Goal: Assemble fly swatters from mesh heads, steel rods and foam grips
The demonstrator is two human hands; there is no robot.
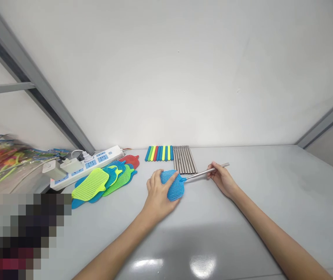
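Note:
My left hand point(159, 194) is closed around a blue mesh fly swatter head point(175, 190), thumb lying over its face. The thin end of a metal rod point(198, 174) meets the neck of that head; whether it is fully seated I cannot tell. Farther right, my right hand point(221, 179) pinches the rod near its thicker end. Behind the swatter head, several metal rods point(185, 159) lie side by side. Just left of them is a row of coloured handle sleeves point(159, 153) in blue, yellow, green and red.
On the left, several loose swatter heads point(92, 186) overlap in a pile. A white power strip point(108, 155) with plugged-in adapters runs behind them. Bagged colourful items point(3, 163) sit at the far left. A white wall point(183, 77) rises behind the grey table point(271, 186).

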